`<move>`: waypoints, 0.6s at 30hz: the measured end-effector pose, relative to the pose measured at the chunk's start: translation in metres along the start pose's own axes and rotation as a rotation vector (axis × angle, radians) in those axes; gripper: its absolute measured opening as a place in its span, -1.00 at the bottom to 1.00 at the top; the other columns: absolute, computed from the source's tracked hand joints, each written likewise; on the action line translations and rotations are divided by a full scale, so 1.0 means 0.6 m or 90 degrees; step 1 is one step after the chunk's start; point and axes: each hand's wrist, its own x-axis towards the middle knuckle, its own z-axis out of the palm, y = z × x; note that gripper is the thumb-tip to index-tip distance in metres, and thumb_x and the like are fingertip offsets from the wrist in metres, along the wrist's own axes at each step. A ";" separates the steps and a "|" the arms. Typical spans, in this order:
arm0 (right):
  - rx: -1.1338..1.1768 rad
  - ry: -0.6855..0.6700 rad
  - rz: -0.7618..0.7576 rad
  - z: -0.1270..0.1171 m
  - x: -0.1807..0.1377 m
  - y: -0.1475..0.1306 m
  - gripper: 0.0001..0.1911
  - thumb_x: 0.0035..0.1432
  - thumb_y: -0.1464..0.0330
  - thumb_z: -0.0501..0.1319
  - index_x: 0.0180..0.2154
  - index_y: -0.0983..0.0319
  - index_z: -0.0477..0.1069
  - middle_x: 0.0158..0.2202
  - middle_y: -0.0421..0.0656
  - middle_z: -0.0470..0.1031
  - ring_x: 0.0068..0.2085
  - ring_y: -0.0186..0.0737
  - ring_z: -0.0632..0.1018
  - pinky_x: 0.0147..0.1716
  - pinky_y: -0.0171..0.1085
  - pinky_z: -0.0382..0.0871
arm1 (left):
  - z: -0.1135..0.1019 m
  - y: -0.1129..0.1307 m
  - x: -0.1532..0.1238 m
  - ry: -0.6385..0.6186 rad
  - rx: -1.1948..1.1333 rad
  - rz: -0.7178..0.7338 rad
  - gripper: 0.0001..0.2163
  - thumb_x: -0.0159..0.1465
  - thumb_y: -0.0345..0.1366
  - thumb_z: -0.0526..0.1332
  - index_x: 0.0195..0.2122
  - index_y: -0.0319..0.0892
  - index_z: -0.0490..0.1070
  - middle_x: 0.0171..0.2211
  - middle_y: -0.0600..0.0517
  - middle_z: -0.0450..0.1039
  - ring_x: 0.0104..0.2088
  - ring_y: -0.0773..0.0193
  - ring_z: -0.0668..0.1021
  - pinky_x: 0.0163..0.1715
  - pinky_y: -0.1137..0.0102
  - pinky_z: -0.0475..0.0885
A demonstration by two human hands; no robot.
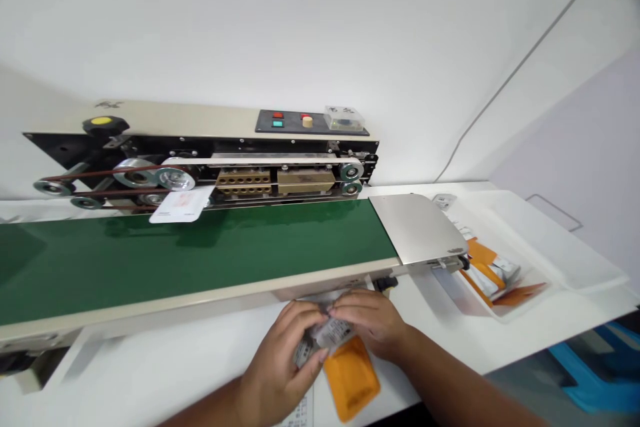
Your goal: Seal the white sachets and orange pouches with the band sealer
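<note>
You've got two hands: left hand point(277, 363), right hand point(370, 323). One orange pouch point(351, 377), one white card point(181, 204), one green conveyor belt point(190, 253), one band sealer point(200, 147), one white tray point(545, 240).

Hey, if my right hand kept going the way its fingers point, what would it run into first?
The white packet, which your right hand seems to be touching. Just past it is your left hand, though depth is hard to judge from this view.
</note>
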 end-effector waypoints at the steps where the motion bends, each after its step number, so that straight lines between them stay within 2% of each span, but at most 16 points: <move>1: 0.004 0.012 0.004 0.000 -0.002 0.000 -0.44 0.36 0.45 0.10 0.27 -0.19 0.29 0.01 -0.24 0.63 -0.07 -0.14 0.67 -0.09 -0.15 0.61 | 0.000 0.000 0.000 0.003 0.005 -0.002 -0.68 0.33 -0.39 0.27 0.09 -0.03 0.38 -0.02 -0.08 0.49 -0.01 0.05 0.54 -0.02 0.20 0.53; 4: -0.001 0.039 0.013 -0.001 -0.004 -0.002 -0.38 0.35 0.47 0.09 0.30 -0.25 0.23 0.01 -0.26 0.63 -0.09 -0.12 0.69 -0.12 -0.16 0.63 | 0.001 0.000 0.001 0.013 0.019 -0.020 -0.76 0.36 -0.43 0.24 0.01 -0.03 0.43 -0.15 -0.02 0.51 -0.15 0.15 0.57 -0.15 0.30 0.54; 8: -0.030 0.078 0.036 -0.004 0.001 -0.009 -0.46 0.33 0.47 0.18 0.24 -0.12 0.35 -0.01 -0.21 0.62 -0.07 -0.10 0.68 -0.07 -0.17 0.63 | 0.001 0.000 0.003 0.030 0.014 -0.036 -0.81 0.40 -0.43 0.20 -0.03 -0.04 0.45 -0.24 0.03 0.51 -0.29 0.24 0.56 -0.26 0.40 0.52; 13: -0.071 0.152 0.011 -0.010 0.006 -0.019 -0.60 0.29 0.53 0.23 0.09 0.08 0.48 -0.11 -0.11 0.63 -0.14 -0.16 0.66 -0.13 -0.21 0.63 | 0.000 0.004 0.003 0.060 0.018 -0.049 -0.86 0.42 -0.39 0.19 -0.05 -0.05 0.45 -0.25 0.04 0.51 -0.31 0.25 0.56 -0.29 0.41 0.51; 18: -0.063 0.191 0.037 -0.013 0.003 -0.021 -0.68 0.28 0.55 0.22 -0.01 0.12 0.53 -0.19 -0.11 0.62 -0.21 -0.18 0.65 -0.23 -0.22 0.63 | 0.001 0.001 -0.001 0.079 0.033 -0.080 -0.83 0.41 -0.36 0.20 0.00 -0.04 0.43 -0.21 0.01 0.50 -0.26 0.20 0.56 -0.26 0.36 0.51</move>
